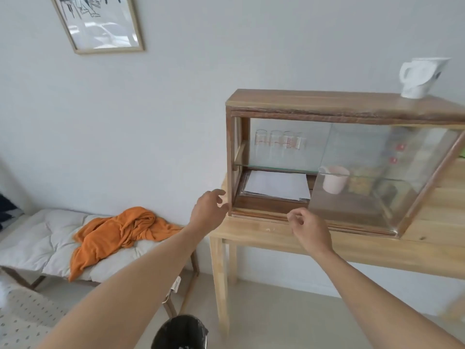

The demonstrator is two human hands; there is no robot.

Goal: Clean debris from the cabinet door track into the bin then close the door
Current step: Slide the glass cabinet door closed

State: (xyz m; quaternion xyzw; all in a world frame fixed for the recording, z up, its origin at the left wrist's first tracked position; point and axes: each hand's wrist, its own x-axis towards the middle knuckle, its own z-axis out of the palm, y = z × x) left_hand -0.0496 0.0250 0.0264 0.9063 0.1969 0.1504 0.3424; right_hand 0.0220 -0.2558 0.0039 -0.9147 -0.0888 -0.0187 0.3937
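Cabinet [327,104] wood w/ glass door [377,177] slid right; left hand [208,210] fingers spread, right hand [308,226] loosely curled.

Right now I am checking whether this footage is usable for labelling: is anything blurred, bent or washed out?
Head view: soft throughout; the glass door reflects light and hazes the things behind it; the wide lens bows the cabinet and tilts the picture frame; lighting is even and gives only faint shadows; both hands are slightly smeared.
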